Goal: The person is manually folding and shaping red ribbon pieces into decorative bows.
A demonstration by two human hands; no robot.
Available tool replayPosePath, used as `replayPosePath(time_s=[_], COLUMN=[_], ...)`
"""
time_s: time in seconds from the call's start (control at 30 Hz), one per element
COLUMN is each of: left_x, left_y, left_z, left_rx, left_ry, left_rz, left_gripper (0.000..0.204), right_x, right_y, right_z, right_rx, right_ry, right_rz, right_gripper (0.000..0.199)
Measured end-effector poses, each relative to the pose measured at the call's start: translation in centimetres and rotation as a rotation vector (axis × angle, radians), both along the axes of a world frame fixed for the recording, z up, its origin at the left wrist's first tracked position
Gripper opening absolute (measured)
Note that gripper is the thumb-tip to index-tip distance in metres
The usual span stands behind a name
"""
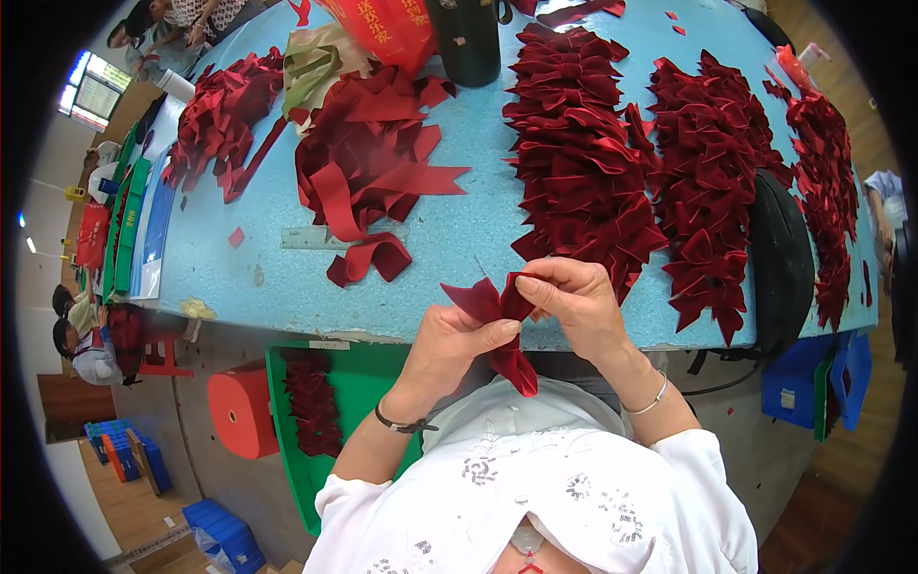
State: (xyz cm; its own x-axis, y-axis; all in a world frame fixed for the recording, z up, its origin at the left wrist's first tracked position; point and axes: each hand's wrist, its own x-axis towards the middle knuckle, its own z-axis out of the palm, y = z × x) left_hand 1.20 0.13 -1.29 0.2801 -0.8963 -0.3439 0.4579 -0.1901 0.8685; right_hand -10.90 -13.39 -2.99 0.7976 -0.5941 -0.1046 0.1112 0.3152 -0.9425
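Observation:
Just over the table's near edge, a dark red velvet ribbon bow (514, 371) is held between my two hands. My left hand (448, 346) pinches its middle with thumb and fingers. On the other side, my right hand (577, 304) grips an upper loop, thumb against fingertips. Beyond my right hand lies a thick row of finished-looking bows (574, 143), with another bow row (708, 191) to its right. Ahead to the left, cut red ribbon strips (363, 143) lie in a loose heap, one curled end beside a clear ruler (304, 237).
A black flask (467, 43) and red bag (387, 29) stand at the far side. On the right, a black bag (782, 263) hangs over the edge of the blue table (449, 230). A green crate (292, 459) with bows sits below left, beside a red cylinder (239, 411).

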Motion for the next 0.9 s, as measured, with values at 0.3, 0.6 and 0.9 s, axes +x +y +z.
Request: replayPosePath(time_s=[0.3, 0.6, 0.9], left_x=[-0.5, 1.0, 1.0], left_y=[-0.7, -1.2, -2.3], left_z=[0.6, -1.3, -0.4], left_rx=[-0.058, -0.034, -0.080], left_ry=[0.015, -0.055, -0.014], left_rz=[0.102, 0.284, 0.348], left_gripper=[0.013, 0.015, 0.019], right_x=[1.1, 0.3, -1.0], right_y=[-0.9, -0.1, 0.6], right_z=[-0.8, 1.4, 0.6], right_rx=[0.549, 0.038, 0.055], right_ry=[-0.039, 0.021, -0.001], right_rz=[0.119, -0.020, 0.055], right_gripper=[0.013, 0.013, 0.011])
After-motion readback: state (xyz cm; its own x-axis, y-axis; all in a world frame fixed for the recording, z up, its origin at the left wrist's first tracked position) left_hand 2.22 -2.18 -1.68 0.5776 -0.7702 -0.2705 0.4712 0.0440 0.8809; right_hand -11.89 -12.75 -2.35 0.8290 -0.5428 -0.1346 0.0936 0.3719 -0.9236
